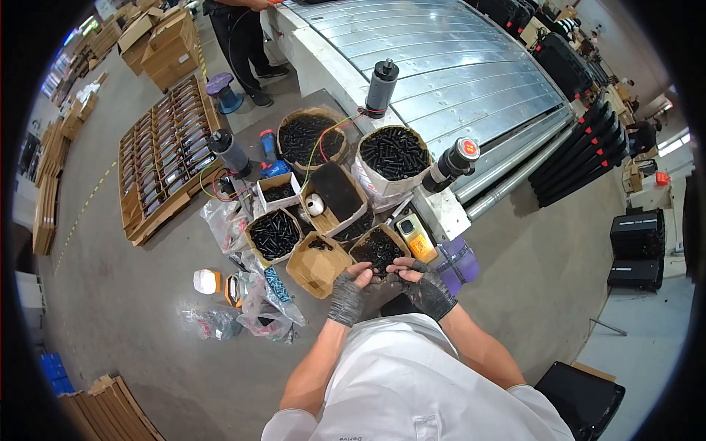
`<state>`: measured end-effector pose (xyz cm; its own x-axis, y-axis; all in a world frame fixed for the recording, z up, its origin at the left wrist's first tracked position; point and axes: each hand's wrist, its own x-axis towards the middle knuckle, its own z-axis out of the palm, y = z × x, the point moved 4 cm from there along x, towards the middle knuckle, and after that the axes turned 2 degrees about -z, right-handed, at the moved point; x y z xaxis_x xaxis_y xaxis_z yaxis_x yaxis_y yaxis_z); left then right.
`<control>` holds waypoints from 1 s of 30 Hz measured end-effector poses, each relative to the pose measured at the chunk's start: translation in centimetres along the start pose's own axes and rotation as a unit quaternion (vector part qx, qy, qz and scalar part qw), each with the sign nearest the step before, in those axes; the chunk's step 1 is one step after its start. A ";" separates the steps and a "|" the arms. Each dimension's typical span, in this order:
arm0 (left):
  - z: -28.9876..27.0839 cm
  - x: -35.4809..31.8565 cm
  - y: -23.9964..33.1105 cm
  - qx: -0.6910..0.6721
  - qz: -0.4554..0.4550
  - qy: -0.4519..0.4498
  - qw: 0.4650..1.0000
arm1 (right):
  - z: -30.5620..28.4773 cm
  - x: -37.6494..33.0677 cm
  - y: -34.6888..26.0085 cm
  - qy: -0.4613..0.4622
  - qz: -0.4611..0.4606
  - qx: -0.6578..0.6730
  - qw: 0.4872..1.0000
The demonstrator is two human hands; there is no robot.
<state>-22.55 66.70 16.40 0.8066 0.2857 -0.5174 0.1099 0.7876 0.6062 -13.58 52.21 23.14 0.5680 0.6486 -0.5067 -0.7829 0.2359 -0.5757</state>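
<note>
Both gloved hands, left hand (346, 294) & right hand (426, 290), fingers curled on black screws (386, 278) over cardboard box (379, 248).

White short-sleeved shirt, dark fingerless gloves on left hand (346, 295), right hand (429, 292)

Grey concrete floor (132, 309), carrying open cardboard boxes of black screws (274, 234), clear plastic bags (273, 305), a compartmented wooden tray (163, 154), and a purple spool (220, 92).

Head-worn fisheye, steeply downward, close overhead
</note>
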 end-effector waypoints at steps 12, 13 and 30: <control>-0.3 0.4 -1.2 0.002 -0.005 0.011 1.000 | 1.7 -0.1 0.5 0.049 0.006 0.012 0.999; -0.2 0.4 -1.3 0.008 -0.004 0.019 1.000 | 1.9 -0.1 0.6 0.048 0.007 0.025 0.998; 0.2 -1.1 -2.2 -0.107 -0.081 0.030 0.990 | 0.2 -0.2 3.7 0.043 -0.076 -0.186 0.979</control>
<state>-23.57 64.54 15.82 0.7511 0.1728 -0.6372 0.1050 0.9216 0.3737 -16.64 53.07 21.20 0.7020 0.5598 -0.4403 -0.5510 0.0353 -0.8337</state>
